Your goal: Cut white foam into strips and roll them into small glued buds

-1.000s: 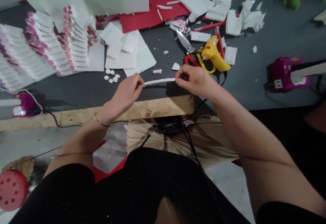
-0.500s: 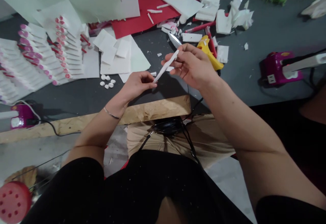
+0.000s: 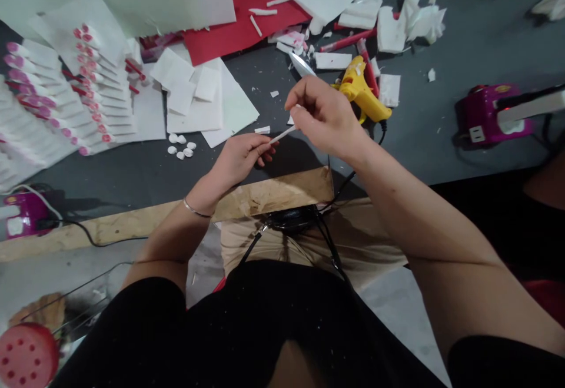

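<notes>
- Left hand [image 3: 236, 159] and right hand [image 3: 327, 118] hold a white stick [image 3: 282, 135] between them
- Glue gun [image 3: 365, 95] just beside the right hand
- Discs [image 3: 188, 152] left of the left hand
- Red sheet [image 3: 212, 43] beyond both hands

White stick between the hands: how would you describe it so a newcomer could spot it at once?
Find the dark tabletop and the pale wooden strip along its near edge. Just beyond it, the left hand and right hand hold a thin white stick between them. Similar white sticks lie on the red sheet; only this one is held.
</notes>
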`<state>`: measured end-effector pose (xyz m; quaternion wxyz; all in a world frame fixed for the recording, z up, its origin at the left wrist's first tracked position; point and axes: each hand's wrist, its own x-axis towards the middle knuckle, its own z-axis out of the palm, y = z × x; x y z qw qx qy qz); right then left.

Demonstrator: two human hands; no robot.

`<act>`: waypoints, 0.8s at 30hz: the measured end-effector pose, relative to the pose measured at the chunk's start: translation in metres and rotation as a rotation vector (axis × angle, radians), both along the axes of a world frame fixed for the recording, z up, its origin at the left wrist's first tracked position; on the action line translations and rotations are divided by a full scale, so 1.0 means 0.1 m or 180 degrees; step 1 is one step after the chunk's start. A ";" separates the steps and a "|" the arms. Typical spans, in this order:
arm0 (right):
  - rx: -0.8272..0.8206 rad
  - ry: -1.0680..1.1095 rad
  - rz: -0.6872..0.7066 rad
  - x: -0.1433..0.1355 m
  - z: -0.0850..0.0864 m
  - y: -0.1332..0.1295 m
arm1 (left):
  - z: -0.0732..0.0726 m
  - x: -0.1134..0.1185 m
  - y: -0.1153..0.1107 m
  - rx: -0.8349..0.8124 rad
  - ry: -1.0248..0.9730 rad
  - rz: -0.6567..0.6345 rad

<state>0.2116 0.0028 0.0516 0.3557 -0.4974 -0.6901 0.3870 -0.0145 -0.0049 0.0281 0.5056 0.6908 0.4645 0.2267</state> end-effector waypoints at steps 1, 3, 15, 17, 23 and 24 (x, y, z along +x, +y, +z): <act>0.0149 -0.0307 0.0099 -0.01 0.00 -0.03 | 0.00 -0.01 -0.01 0.0013 0.0009 0.0001; 0.0430 -0.0807 0.0369 -0.03 -0.03 -0.08 | 0.00 -0.02 -0.02 0.0067 0.0104 0.0073; 0.0889 -0.1202 0.0710 -0.08 -0.17 -0.10 | -0.01 -0.08 0.04 0.1287 0.0840 0.0050; 0.0840 -0.1245 0.0664 -0.09 -0.16 -0.10 | 0.00 -0.09 0.04 0.1277 0.0815 -0.0052; 0.0626 -0.1261 0.0531 -0.08 -0.16 -0.10 | 0.04 -0.07 0.00 0.0607 0.0383 0.0042; 0.0620 -0.1190 0.0523 -0.08 -0.15 -0.10 | 0.04 -0.07 0.00 0.0445 0.0301 0.0163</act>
